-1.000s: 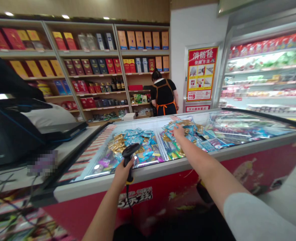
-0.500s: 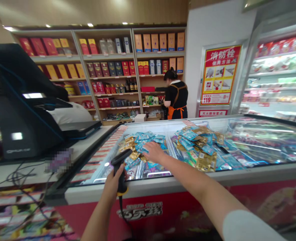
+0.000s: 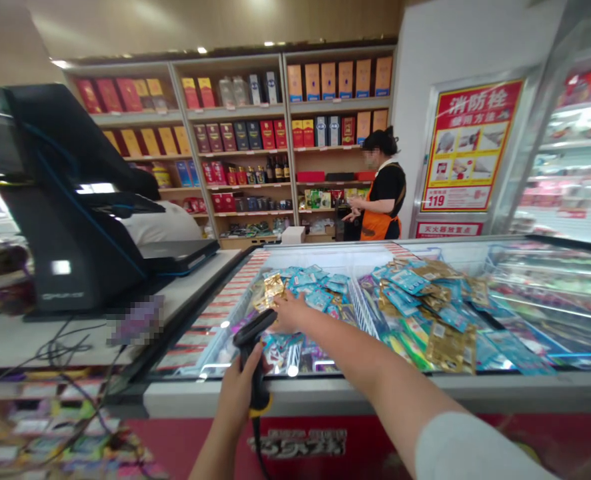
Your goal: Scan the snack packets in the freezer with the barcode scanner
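Observation:
My left hand (image 3: 240,383) is wrapped round the handle of a black barcode scanner (image 3: 255,333), whose cable hangs down in front of the freezer. My right hand (image 3: 291,312) reaches into the chest freezer (image 3: 325,393) with its fingers closed at the lower edge of a shiny gold packet (image 3: 274,285). The scanner's head partly covers those fingertips. Blue packets (image 3: 318,277) lie loose just beyond that hand. Right of a white wire divider (image 3: 363,310) is a heap of more blue and gold packets (image 3: 420,287).
A checkout terminal (image 3: 75,233) and tangled cables (image 3: 63,350) occupy the counter at left. A co-worker in an orange apron (image 3: 380,193) stands behind the freezer, before shelves of boxed goods (image 3: 235,133). Another person's white clothing (image 3: 163,223) shows behind the terminal.
My right hand has moved left and nearer, from the blue packets to the gold packet, which now shows by its fingers. The view has swung left; the co-worker has turned.

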### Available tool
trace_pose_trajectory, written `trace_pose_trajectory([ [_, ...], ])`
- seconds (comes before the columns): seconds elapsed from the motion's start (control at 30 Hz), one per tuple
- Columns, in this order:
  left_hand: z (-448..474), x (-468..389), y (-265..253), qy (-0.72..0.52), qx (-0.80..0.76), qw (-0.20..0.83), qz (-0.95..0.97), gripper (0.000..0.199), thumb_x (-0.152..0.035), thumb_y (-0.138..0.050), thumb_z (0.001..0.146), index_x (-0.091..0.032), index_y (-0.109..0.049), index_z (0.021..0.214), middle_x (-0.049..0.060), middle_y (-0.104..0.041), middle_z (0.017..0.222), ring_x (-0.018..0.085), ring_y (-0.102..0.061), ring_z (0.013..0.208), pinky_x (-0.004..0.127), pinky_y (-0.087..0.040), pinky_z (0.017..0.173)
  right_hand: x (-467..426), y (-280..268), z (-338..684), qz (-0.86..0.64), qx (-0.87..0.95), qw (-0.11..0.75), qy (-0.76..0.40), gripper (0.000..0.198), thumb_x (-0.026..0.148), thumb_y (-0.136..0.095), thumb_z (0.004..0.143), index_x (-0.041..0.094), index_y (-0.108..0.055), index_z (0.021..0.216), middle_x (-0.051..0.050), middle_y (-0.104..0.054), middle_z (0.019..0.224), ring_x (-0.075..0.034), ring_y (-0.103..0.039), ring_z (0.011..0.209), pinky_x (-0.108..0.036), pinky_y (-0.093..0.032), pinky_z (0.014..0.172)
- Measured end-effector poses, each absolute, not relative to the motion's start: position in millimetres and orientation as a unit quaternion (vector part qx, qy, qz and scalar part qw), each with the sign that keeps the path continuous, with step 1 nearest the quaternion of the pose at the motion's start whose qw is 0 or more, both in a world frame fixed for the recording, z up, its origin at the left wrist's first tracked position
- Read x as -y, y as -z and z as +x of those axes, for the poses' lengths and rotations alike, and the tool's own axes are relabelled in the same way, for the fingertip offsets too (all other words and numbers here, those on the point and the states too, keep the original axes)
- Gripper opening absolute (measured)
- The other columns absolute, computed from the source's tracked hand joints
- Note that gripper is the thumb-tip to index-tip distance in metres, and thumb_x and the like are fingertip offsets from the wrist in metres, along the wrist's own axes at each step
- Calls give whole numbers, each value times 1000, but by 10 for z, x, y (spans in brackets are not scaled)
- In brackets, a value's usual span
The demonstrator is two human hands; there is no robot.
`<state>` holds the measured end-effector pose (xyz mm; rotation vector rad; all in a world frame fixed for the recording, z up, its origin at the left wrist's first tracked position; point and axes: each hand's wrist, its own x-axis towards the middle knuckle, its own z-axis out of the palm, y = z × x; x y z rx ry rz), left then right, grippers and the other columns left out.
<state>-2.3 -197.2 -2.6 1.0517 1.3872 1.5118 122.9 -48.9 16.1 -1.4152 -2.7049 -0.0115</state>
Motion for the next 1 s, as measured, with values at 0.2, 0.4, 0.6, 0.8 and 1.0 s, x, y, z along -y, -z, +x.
trace_pose_trajectory([
  [0.2, -23, 2017, 66, -529, -589, 355, 496, 53, -68, -61, 59, -16, -63, 69, 4, -63, 59, 22, -60, 59, 31, -46, 57, 934, -174, 1855, -349, 935, 43, 39, 62, 69, -35, 81, 35, -44, 133, -5, -34, 145, -38, -17, 134, -69, -19, 97],
  [0.4, 5, 2031, 74, -469, -637, 292, 538, 53, -68, -52, 67, -17, -65, 76, 6, -68, 67, 27, -63, 70, 34, -46, 66, 1052, -296, 2170, -318, 947, 43, 15, 55, 66, -42, 82, 37, -50, 128, -3, -38, 143, -32, -29, 130, -55, -26, 101],
  [0.6, 41, 2075, 138, -514, -637, 279, 502, 53, -63, -56, 66, -17, -67, 90, 10, -71, 84, 33, -64, 88, 37, -47, 74, 507, -486, 1805, -371, 914, 161, 19, 57, 61, -41, 85, 33, -42, 135, -7, -40, 140, -26, -39, 126, -45, -31, 103],
  [0.8, 48, 2092, 192, -505, -642, 246, 522, 40, -54, -61, 66, -23, -68, 90, 9, -71, 91, 34, -63, 96, 37, -49, 74, -335, -501, 1106, -467, 880, 65, -56, 82, 78, -43, 71, 36, -31, 141, -8, -16, 153, -40, -17, 136, -65, -20, 102],
  [1.0, 10, 2106, 216, -486, -654, 270, 513, 43, -53, -60, 67, -22, -67, 95, 9, -71, 95, 34, -62, 99, 37, -49, 77, -606, -449, 859, -490, 864, -2, -118, 93, 77, -62, 53, 40, -39, 136, -8, -27, 150, -47, -20, 133, -70, -18, 98],
])
